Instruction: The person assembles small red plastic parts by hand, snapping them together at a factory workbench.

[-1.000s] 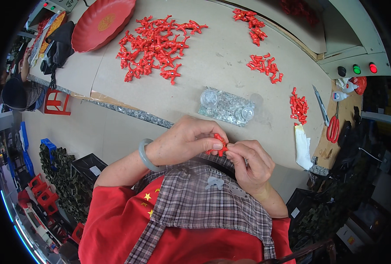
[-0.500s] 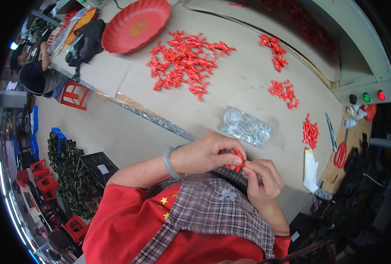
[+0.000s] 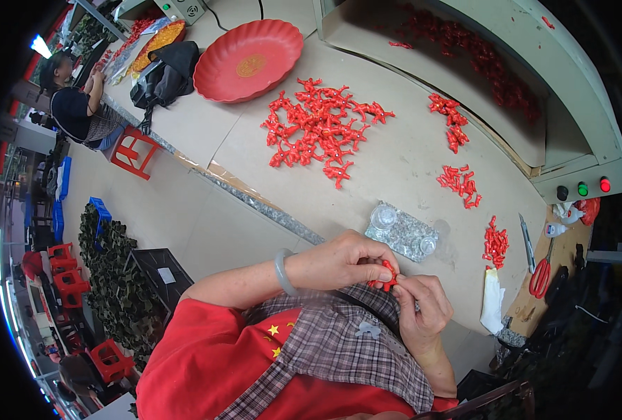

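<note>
My left hand, with a pale grey bangle at the wrist, pinches a small shiny red figure between thumb and fingers. From the other side, my right hand holds the figure's edge with closed fingertips. Part of the figure is hidden by the fingers. Just beyond my hands lies a speckled grey slab with small clear round cups on it. Farther off spreads a heap of similar red figures. Smaller piles of red pieces and short red pieces lie to the right.
A large red scalloped tray and a black bag stand far left. Tweezers, red-handled scissors and a white cloth lie right. A pale machine holds red pieces. Another person sits farther along the table.
The whole view has shifted, so the table and heaps appear lower and slightly right. Both hands still grip the small red figure close to my apron.
</note>
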Available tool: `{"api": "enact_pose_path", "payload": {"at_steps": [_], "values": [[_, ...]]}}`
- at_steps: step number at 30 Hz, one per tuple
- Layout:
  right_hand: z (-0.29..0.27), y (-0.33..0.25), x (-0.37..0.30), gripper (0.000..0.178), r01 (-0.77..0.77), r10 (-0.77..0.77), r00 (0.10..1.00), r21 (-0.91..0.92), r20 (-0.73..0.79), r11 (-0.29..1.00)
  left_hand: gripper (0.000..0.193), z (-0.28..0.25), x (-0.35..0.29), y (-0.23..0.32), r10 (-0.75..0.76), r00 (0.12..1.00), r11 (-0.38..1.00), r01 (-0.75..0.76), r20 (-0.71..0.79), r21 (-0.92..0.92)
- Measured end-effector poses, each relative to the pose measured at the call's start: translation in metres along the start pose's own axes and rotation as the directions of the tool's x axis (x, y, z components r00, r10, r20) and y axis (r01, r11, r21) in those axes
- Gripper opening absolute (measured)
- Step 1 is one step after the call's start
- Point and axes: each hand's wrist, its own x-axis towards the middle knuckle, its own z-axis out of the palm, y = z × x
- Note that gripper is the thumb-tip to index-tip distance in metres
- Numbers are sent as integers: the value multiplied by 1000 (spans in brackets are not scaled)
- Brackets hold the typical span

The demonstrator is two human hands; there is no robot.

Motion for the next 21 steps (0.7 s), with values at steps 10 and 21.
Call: {"api": "enact_pose_path", "payload": {"at_steps": [10, 21], "values": [[-40, -2, 10, 40, -35, 34, 999, -124, -12, 992, 19, -75, -3, 7, 314, 897, 921, -208, -312, 330], [-61, 12, 13, 28, -178, 166, 983, -188, -79, 966, 15, -171, 44, 40, 527, 654, 468, 310, -543, 828]]}}
